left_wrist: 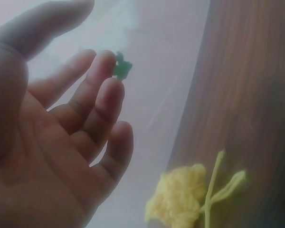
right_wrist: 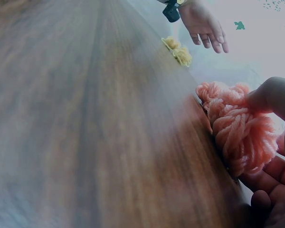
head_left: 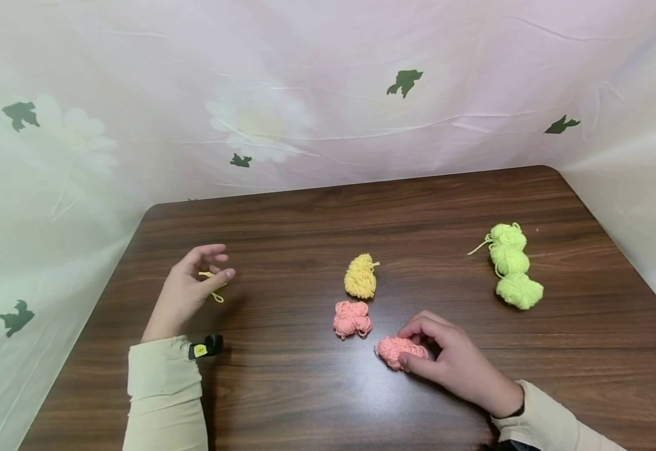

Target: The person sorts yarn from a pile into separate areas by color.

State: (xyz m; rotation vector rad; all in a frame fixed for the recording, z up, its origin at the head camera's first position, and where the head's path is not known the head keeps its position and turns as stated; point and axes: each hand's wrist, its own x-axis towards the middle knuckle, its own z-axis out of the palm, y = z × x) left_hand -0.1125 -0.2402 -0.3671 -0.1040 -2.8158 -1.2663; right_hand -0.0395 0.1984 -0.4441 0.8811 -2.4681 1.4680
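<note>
My right hand holds a pink ball of yarn between thumb and fingers, low over the table. In the right wrist view that pink yarn fills the space beside my thumb. A second pink ball lies just left of it, with a yellow ball directly behind. On the left side my left hand is raised with loosely bent fingers and an empty palm. Yellow yarn lies below it; from the head only its loose strand shows, the rest being hidden by the hand.
Three lime-green balls of yarn stand in a row at the right of the dark wooden table, a loose tail pointing left. A pale floral cloth hangs behind the table and along both sides.
</note>
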